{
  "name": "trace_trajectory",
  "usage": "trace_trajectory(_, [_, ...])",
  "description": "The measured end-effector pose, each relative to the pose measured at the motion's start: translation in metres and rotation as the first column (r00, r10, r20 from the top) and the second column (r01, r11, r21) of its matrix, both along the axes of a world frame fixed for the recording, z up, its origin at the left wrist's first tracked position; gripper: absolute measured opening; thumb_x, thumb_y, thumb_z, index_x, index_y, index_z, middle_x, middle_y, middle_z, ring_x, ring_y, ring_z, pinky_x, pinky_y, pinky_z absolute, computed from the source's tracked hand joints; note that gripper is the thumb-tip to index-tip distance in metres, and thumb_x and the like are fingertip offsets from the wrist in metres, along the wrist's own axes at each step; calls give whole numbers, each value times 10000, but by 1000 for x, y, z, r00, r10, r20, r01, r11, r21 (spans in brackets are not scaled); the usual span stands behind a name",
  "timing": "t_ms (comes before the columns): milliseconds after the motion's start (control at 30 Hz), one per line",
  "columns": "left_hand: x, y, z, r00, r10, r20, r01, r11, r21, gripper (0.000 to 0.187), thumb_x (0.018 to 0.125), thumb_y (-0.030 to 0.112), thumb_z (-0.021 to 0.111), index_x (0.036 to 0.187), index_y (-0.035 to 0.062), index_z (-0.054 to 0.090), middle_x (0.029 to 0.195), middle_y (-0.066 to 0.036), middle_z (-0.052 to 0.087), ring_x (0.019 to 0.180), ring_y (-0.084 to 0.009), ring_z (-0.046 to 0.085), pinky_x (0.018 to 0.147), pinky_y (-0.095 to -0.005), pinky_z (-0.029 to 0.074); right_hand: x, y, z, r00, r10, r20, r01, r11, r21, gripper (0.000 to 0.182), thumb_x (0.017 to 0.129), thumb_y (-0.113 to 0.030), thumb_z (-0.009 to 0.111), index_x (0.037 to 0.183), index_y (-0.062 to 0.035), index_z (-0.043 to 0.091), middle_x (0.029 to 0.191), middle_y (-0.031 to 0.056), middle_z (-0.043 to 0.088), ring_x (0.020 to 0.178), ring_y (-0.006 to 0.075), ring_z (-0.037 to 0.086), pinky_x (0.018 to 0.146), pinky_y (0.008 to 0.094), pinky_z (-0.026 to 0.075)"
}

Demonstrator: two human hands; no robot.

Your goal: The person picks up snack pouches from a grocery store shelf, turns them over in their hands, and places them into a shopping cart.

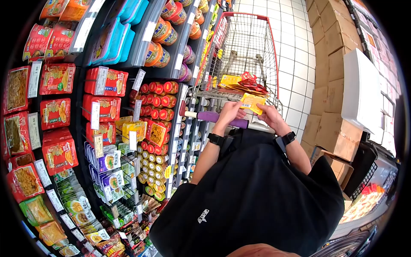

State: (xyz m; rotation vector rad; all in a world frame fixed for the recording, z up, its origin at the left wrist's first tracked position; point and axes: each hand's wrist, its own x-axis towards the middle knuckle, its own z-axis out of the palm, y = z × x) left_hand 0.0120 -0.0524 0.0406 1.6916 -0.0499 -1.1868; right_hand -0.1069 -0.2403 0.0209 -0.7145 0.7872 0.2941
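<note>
Head view: yellow packet (252, 103), long axis crosswise above cart handle (216, 117), pinched between left hand (231, 112) and right hand (269, 115) fingers, both equally near.

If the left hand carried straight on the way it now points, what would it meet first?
The left hand points up-right, fingers already on the yellow packet that both hands hold. Beyond it, it would probably reach the red and yellow packets in the shopping cart; depth is uncertain.

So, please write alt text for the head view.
Both hands, left hand and right hand, hold a yellow packet above a shopping cart with a purple handle. Supermarket shelves of packaged food stand left, cardboard boxes right.
</note>
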Motion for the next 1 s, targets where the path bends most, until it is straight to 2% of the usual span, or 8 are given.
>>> trace_trajectory(233, [-1, 0, -8, 999, 42, -31, -43, 998, -42, 401, 1008, 350, 472, 953, -15, 628, 834, -134, 710, 674, -168, 677, 607, -267, 536, -3, 5, 1, 999, -38, -25, 39, 998, 48, 282, 975, -203, 572, 1113, 41, 602, 917, 105, 711, 740, 132, 675, 627, 205, 540])
trace_trajectory(300, [-1, 0, -11, 999, 38, -36, -40, 997, -66, 392, 1011, 343, 462, 943, -7, 628, 835, -129, 709, 683, -171, 679, 613, -270, 535, -5, 6, 2, 999, 4, 35, -5, 1000, 26, 262, 982, -199, 536, 1086, 19, 636, 963, 93, 718, 826, 132, 689, 679, 222, 532])
trace_trajectory(367, [-2, 1, -10, 998, 60, -5, -60, 995, -84, 382, 1007, 321, 463, 927, -23, 607, 817, -154, 710, 645, -187, 685, 575, -282, 534, -7, 7, 4, 999, 33, 42, -33, 999, 2, 258, 982, -199, 529, 1066, 14, 648, 964, 82, 719, 819, 124, 683, 694, 223, 525])
trace_trajectory(667, [2, 19, -9, 991, 136, 0, -135, 987, -92, 380, 997, 338, 475, 948, -16, 604, 830, -146, 709, 658, -182, 685, 581, -279, 531, -1, 14, 24, 989, 128, 79, -118, 985, -127, 261, 989, -226, 519, 1059, -18, 660, 936, 39, 715, 779, 89, 659, 690, 211, 495])
trace_trajectory(800, [1, 33, 4, 969, 248, 4, -245, 962, -120, 368, 995, 343, 483, 921, 8, 615, 824, -137, 711, 628, -164, 669, 577, -273, 530, 11, 20, 33, 979, 175, 106, -160, 978, -134, 272, 998, -233, 508, 1085, -15, 645, 927, 29, 705, 778, 84, 656, 690, 212, 494])
trace_trajectory(867, [-1, 46, 4, 940, 340, 32, -328, 924, -194, 335, 992, 309, 478, 909, 14, 613, 793, -123, 706, 618, -152, 662, 564, -262, 522, 20, 25, 36, 967, 202, 158, -176, 971, -163, 269, 992, -228, 517, 1083, -4, 635, 912, 42, 700, 774, 97, 650, 686, 216, 485])
trace_trajectory(1000, [-5, 85, 9, 838, 535, 105, -503, 833, -232, 341, 993, 299, 470, 882, 8, 609, 774, -103, 702, 624, -146, 663, 557, -255, 507, 47, 43, 47, 933, 228, 279, -220, 974, -61, 249, 983, -215, 518, 1072, -11, 629, 903, 64, 693, 740, 125, 639, 665, 236, 480])
